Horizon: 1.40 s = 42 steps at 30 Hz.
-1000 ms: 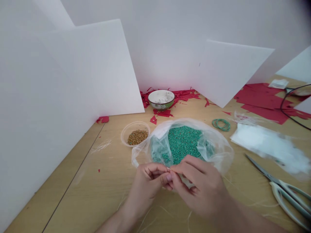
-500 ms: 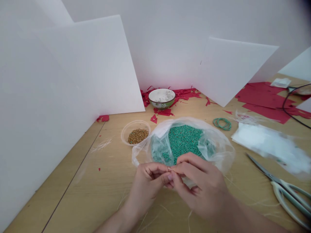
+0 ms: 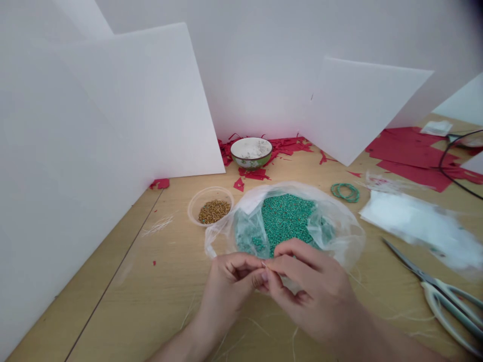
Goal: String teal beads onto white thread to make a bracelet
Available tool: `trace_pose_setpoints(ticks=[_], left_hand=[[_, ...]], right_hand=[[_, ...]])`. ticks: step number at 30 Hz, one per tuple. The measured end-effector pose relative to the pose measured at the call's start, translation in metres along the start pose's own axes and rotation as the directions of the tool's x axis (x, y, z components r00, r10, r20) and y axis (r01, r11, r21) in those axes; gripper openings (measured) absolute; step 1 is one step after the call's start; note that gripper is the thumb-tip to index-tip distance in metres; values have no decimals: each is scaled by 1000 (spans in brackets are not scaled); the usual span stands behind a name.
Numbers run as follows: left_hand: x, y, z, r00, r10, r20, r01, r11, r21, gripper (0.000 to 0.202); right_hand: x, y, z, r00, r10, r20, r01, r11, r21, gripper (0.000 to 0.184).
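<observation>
My left hand [image 3: 234, 284] and my right hand [image 3: 311, 286] meet fingertip to fingertip at the near edge of a clear plastic bag [image 3: 345, 234]. Both are closed in a pinch. Between the fingertips a tiny pale bit of thread [image 3: 263, 264] shows; the rest of it is hidden by the fingers. Green beads [image 3: 289, 218] fill the opened bag just beyond my hands. Left of the bag, a round clear plastic tub [image 3: 193, 203] holds gold-brown beads [image 3: 215, 211]. Loose pale threads [image 3: 258, 327] lie on the table under my wrists.
Scissors [image 3: 433, 286] with pale handles lie open at the right. Green beaded loops [image 3: 344, 192] and white plastic packets [image 3: 411, 216] sit behind them. A bowl [image 3: 251, 153] stands among red paper scraps [image 3: 289, 147] at the back. White boards [image 3: 151, 105] rise at the left and back.
Almost nothing differs. The fingers of my right hand have shifted very slightly at the pinch, and less of the pale thread shows between the fingertips.
</observation>
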<state>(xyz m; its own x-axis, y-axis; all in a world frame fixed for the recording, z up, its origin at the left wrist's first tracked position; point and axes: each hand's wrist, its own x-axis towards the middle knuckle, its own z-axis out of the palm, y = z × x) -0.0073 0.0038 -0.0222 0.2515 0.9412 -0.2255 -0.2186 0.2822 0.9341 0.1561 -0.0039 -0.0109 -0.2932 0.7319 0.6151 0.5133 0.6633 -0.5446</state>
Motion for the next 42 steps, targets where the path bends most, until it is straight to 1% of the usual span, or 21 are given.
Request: trace_pose_setpoints(ticks=[6,14,17,19,21,22,25,27,28,30,31,33,35,36,37,38,40,42], left_hand=[[-1,1,-1,1000,4,9,-5,999,35,10],[0,2,1,999,20,25,-23,993,116,11],[-2,3,0,999,31,14,-33,984,177,11],[-4,4,-1,998,61,14,-62,965,255,14],[-5,5,-3,992,126,28,-127,913,387,19],[-6,5,-4,984,170,47,-172,867,468,22],[-7,5,-7,942,292,164,-324,666,672,26],[-8,4,-8,909,341,241,-402,555,728,28],[-8,4,-9,896,358,262,-425,525,737,27],[-8,5,-10,885,375,275,-444,508,738,25],[-8,6,-10,884,380,272,-445,508,737,24],[-7,9,-12,884,389,260,-441,509,739,21],[-6,14,-15,886,403,229,-426,512,746,19],[-5,17,-17,887,412,207,-414,514,751,19],[-4,20,-20,889,420,184,-401,515,758,19],[-3,24,-22,888,430,163,-388,511,767,19],[-3,35,-26,873,468,136,-379,476,794,18],[-3,48,-28,837,530,137,-391,403,827,16]], right_hand=[[3,-1,0,1000,-13,-14,13,1000,-21,15],[3,-2,0,1000,-11,-23,11,1000,-6,17],[3,0,-2,1000,29,2,-29,999,36,15],[3,1,-2,997,72,31,-74,994,74,14],[4,3,-2,990,120,69,-127,986,109,13],[4,3,-2,986,146,87,-156,980,124,12],[6,5,-1,961,241,139,-261,953,154,10],[9,6,-2,925,326,196,-361,914,183,10],[10,7,-2,900,365,238,-415,885,211,9],[13,9,-4,851,413,326,-509,801,315,9],[15,11,-5,835,419,357,-541,747,387,11],[19,14,-9,827,418,376,-562,618,550,17],[22,18,-14,825,430,365,-552,481,681,21],[24,20,-17,823,441,357,-543,428,722,21],[25,24,-21,821,454,347,-534,393,749,20],[26,27,-25,819,472,328,-524,379,763,20],[28,37,-32,820,500,278,-506,406,761,18],[28,48,-37,820,510,261,-514,455,727,19]])
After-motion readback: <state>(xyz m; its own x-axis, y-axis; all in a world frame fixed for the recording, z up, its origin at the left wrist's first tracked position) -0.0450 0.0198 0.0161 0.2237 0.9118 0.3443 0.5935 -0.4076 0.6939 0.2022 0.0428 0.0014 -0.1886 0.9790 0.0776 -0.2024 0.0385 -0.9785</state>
